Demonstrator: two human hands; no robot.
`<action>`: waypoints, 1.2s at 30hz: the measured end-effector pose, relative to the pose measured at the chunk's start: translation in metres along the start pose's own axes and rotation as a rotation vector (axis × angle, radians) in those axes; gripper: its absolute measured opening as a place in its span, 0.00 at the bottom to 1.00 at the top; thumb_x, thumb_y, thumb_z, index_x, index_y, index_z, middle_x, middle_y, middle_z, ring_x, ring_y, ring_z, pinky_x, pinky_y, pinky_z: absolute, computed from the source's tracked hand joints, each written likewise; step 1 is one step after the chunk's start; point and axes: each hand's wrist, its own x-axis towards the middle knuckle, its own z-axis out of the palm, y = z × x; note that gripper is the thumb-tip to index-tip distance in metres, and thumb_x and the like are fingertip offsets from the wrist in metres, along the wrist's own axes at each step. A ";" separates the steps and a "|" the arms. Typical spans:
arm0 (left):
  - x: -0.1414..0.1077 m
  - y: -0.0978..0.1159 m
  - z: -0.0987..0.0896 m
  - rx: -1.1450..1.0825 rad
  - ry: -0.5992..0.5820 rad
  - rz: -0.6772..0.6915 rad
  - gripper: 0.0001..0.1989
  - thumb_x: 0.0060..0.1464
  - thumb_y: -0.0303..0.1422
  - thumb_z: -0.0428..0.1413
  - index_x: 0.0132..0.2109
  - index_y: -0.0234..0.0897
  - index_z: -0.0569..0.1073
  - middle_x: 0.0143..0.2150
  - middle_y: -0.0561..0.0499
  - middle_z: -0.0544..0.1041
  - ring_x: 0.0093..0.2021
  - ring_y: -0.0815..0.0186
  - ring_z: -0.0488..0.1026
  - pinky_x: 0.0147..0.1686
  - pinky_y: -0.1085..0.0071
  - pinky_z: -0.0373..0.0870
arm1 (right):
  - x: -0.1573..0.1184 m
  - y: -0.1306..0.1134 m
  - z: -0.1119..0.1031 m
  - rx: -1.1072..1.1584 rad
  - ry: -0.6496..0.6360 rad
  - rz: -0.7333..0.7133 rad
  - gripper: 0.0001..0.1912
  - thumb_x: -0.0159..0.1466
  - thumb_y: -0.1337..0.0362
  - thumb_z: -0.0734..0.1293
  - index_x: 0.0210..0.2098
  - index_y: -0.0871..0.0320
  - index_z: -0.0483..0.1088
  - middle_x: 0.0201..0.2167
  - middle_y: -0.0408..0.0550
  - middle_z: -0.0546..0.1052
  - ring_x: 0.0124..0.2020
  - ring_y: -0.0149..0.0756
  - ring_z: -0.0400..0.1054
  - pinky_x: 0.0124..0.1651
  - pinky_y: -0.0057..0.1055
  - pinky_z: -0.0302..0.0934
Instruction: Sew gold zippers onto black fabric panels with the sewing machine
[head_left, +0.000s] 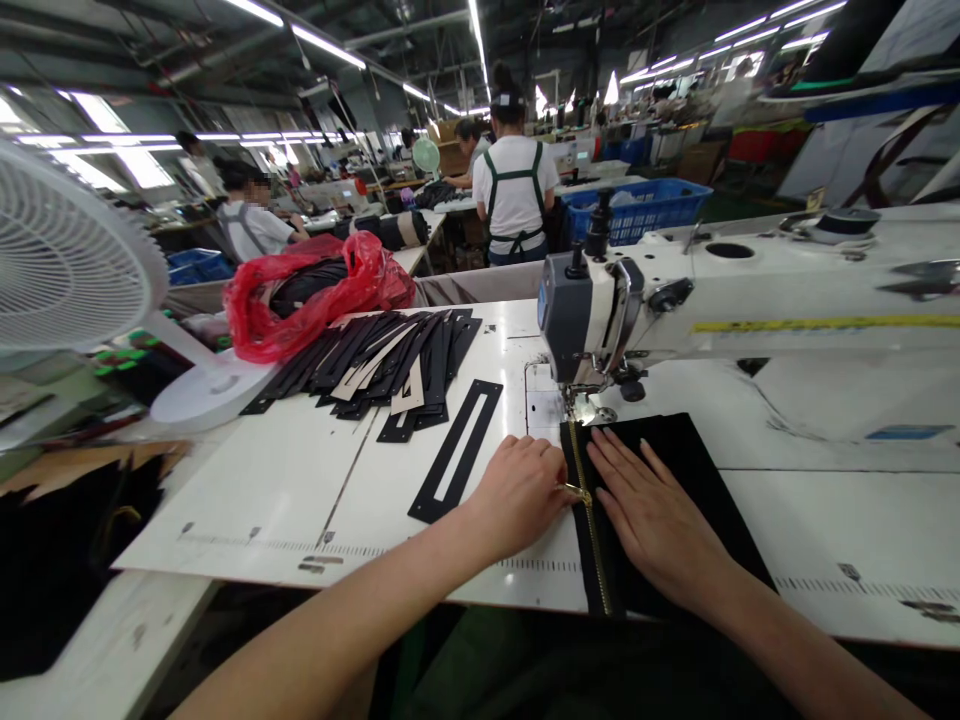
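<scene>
A black fabric piece point(705, 500) with a gold-toothed zipper point(597, 560) along its left side lies under the needle area of a white sewing machine point(787, 320). My left hand point(525, 490) is closed at the zipper's left edge, its fingers pinching the gold zipper pull point(576, 490). My right hand point(652, 500) lies flat on the fabric just right of the zipper, fingers stretched toward the presser foot point(576, 405). To the left of my left hand, a single black frame-shaped piece point(427, 505) with a long slot rests on the table.
Several black slotted pieces point(360, 360) lie in a fanned pile beside a red plastic bag point(255, 330). A white fan point(67, 240) stands at the left. Behind the table are a blue crate point(652, 208) and co-workers, one a person in a white shirt point(514, 180).
</scene>
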 end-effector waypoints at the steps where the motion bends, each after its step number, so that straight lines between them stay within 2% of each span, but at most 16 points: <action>1: -0.006 0.004 -0.002 -0.045 -0.009 -0.016 0.09 0.54 0.36 0.58 0.35 0.35 0.70 0.32 0.51 0.73 0.35 0.61 0.70 0.38 0.65 0.65 | 0.000 0.000 0.000 -0.004 0.000 -0.004 0.25 0.68 0.63 0.50 0.61 0.66 0.54 0.63 0.52 0.53 0.65 0.39 0.43 0.63 0.48 0.45; 3: -0.020 0.012 -0.006 -0.181 -0.049 0.019 0.07 0.53 0.35 0.59 0.35 0.37 0.70 0.31 0.54 0.74 0.33 0.64 0.71 0.36 0.69 0.65 | 0.000 0.000 -0.001 -0.010 -0.001 -0.013 0.25 0.67 0.64 0.49 0.61 0.66 0.55 0.63 0.53 0.53 0.65 0.39 0.43 0.62 0.48 0.47; 6: -0.040 0.020 -0.005 -0.388 -0.159 0.219 0.05 0.53 0.32 0.60 0.36 0.39 0.72 0.32 0.56 0.75 0.33 0.69 0.72 0.37 0.75 0.66 | 0.000 0.000 0.000 -0.012 -0.001 -0.016 0.25 0.67 0.64 0.49 0.61 0.67 0.54 0.63 0.53 0.53 0.64 0.39 0.44 0.62 0.48 0.48; 8: -0.046 0.019 -0.002 -0.420 -0.126 0.257 0.03 0.56 0.31 0.57 0.39 0.39 0.72 0.34 0.54 0.76 0.37 0.68 0.72 0.41 0.75 0.66 | 0.001 0.000 0.001 -0.004 0.002 -0.014 0.25 0.67 0.64 0.49 0.61 0.67 0.54 0.63 0.54 0.53 0.64 0.39 0.45 0.62 0.48 0.48; 11: -0.043 0.014 0.002 -0.262 0.021 0.215 0.19 0.55 0.37 0.57 0.52 0.37 0.68 0.51 0.46 0.72 0.53 0.58 0.66 0.55 0.60 0.60 | 0.001 0.002 0.001 0.025 0.006 -0.022 0.24 0.68 0.63 0.50 0.61 0.67 0.55 0.63 0.55 0.54 0.64 0.40 0.45 0.62 0.49 0.47; 13: -0.041 0.008 0.001 -0.146 0.012 0.254 0.31 0.53 0.43 0.58 0.59 0.36 0.61 0.60 0.43 0.64 0.62 0.52 0.56 0.61 0.50 0.50 | 0.001 0.005 -0.001 0.054 0.003 -0.035 0.24 0.68 0.63 0.50 0.61 0.66 0.54 0.63 0.55 0.54 0.64 0.40 0.45 0.62 0.48 0.48; 15: -0.043 -0.003 -0.005 -0.085 -0.031 0.282 0.34 0.53 0.46 0.57 0.62 0.36 0.57 0.63 0.44 0.60 0.64 0.52 0.51 0.62 0.48 0.44 | 0.001 0.007 -0.003 0.070 0.006 -0.039 0.25 0.68 0.63 0.51 0.62 0.65 0.53 0.63 0.55 0.54 0.64 0.39 0.45 0.61 0.47 0.49; 18: -0.054 -0.031 -0.017 0.020 0.033 0.182 0.32 0.57 0.45 0.52 0.63 0.37 0.54 0.64 0.43 0.58 0.65 0.55 0.51 0.63 0.47 0.43 | 0.001 0.010 -0.005 0.046 0.023 -0.064 0.25 0.67 0.62 0.53 0.62 0.64 0.52 0.63 0.54 0.53 0.65 0.41 0.44 0.61 0.49 0.48; 21: -0.073 -0.065 -0.021 0.204 0.164 -0.023 0.29 0.57 0.44 0.53 0.61 0.34 0.59 0.63 0.39 0.58 0.64 0.49 0.51 0.60 0.42 0.45 | 0.000 0.012 -0.004 0.036 0.006 -0.093 0.26 0.67 0.60 0.53 0.63 0.63 0.52 0.63 0.53 0.53 0.65 0.42 0.43 0.62 0.52 0.46; 24: -0.096 -0.076 -0.017 0.224 0.083 -0.092 0.25 0.58 0.42 0.52 0.58 0.33 0.63 0.61 0.38 0.61 0.60 0.50 0.58 0.57 0.48 0.58 | 0.001 0.013 -0.005 0.066 -0.023 -0.084 0.26 0.67 0.59 0.53 0.63 0.62 0.51 0.64 0.52 0.53 0.65 0.41 0.44 0.62 0.50 0.46; 27: -0.113 -0.065 -0.017 0.196 0.008 -0.117 0.27 0.57 0.46 0.51 0.59 0.36 0.62 0.59 0.38 0.62 0.57 0.50 0.61 0.53 0.49 0.62 | 0.002 0.013 -0.006 0.064 -0.033 -0.068 0.26 0.67 0.60 0.53 0.63 0.62 0.51 0.63 0.51 0.54 0.64 0.40 0.45 0.62 0.49 0.47; 29: -0.118 -0.058 -0.020 0.182 -0.049 -0.088 0.39 0.50 0.53 0.55 0.63 0.37 0.56 0.62 0.37 0.58 0.59 0.47 0.59 0.54 0.48 0.60 | 0.002 0.013 -0.006 0.049 -0.023 -0.060 0.25 0.67 0.61 0.53 0.62 0.61 0.53 0.63 0.50 0.54 0.64 0.40 0.46 0.61 0.48 0.47; 31: -0.120 -0.056 -0.023 0.181 -0.132 -0.004 0.57 0.35 0.58 0.61 0.66 0.35 0.46 0.66 0.34 0.49 0.63 0.44 0.51 0.57 0.45 0.54 | 0.002 0.012 -0.005 0.035 -0.010 -0.059 0.24 0.67 0.62 0.53 0.62 0.61 0.54 0.63 0.50 0.55 0.64 0.40 0.46 0.61 0.48 0.47; 32: -0.120 -0.057 -0.024 0.191 -0.174 0.039 0.64 0.29 0.58 0.64 0.66 0.34 0.42 0.67 0.33 0.45 0.64 0.42 0.46 0.59 0.44 0.50 | 0.001 0.012 -0.005 0.028 -0.005 -0.060 0.24 0.67 0.62 0.53 0.62 0.61 0.54 0.63 0.50 0.55 0.64 0.40 0.46 0.61 0.48 0.47; 34: -0.121 -0.059 -0.025 0.235 -0.228 0.093 0.68 0.27 0.49 0.69 0.67 0.33 0.37 0.68 0.33 0.41 0.66 0.44 0.40 0.61 0.44 0.44 | 0.001 0.012 -0.005 0.015 -0.001 -0.065 0.24 0.67 0.62 0.53 0.62 0.61 0.54 0.63 0.50 0.55 0.64 0.40 0.47 0.61 0.47 0.47; 36: -0.123 -0.058 -0.025 0.283 -0.230 0.115 0.59 0.36 0.34 0.68 0.67 0.36 0.38 0.68 0.37 0.44 0.67 0.48 0.40 0.62 0.46 0.43 | 0.002 0.012 -0.006 0.005 0.002 -0.071 0.24 0.67 0.61 0.54 0.61 0.60 0.55 0.62 0.50 0.56 0.63 0.40 0.49 0.60 0.47 0.49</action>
